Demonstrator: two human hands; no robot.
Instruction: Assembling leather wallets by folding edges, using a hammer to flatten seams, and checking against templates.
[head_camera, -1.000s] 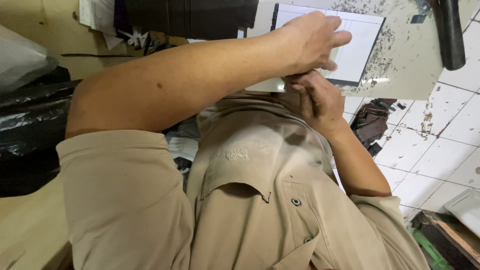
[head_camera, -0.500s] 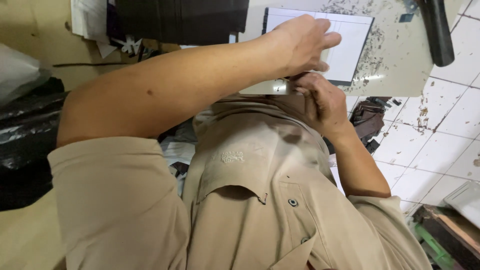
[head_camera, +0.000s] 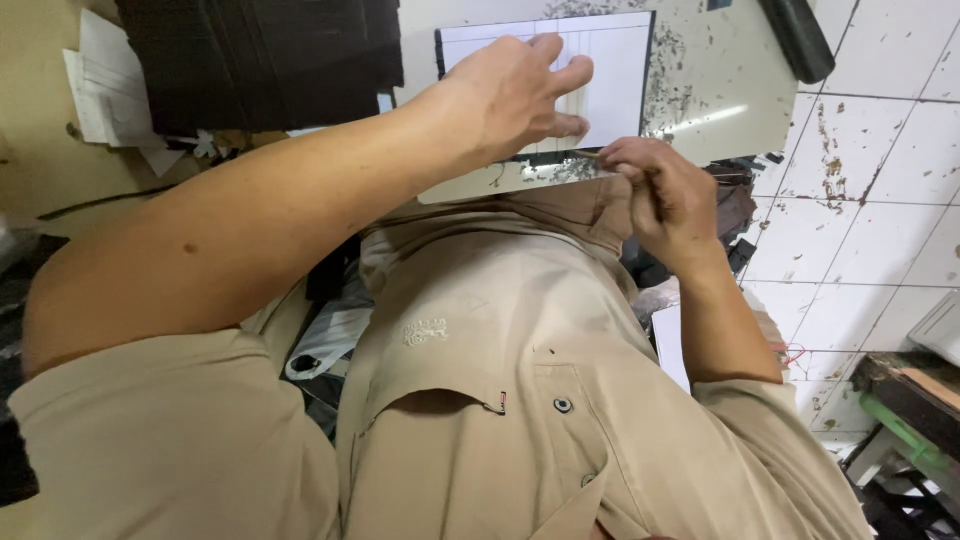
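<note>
overhead, left hand (head_camera: 515, 95) spreads open fingers on the white sheet (head_camera: 600, 80); right hand (head_camera: 665, 195) pinches its edge.

Left arm: bare, bent at the elbow; forearm runs from lower left up toward the upper middle
Left hand (head_camera: 510, 95): palm down, wrist straight; fingers (head_camera: 560, 75) loosely spread and slightly curled, tips pointing right
Right arm: bare forearm rises from the lower right; wrist bent inward
Right hand (head_camera: 665, 195): just below and right of the left hand; fingers curled tightly together in a pinch, knuckles toward the camera; whether it grips anything cannot be told
</note>
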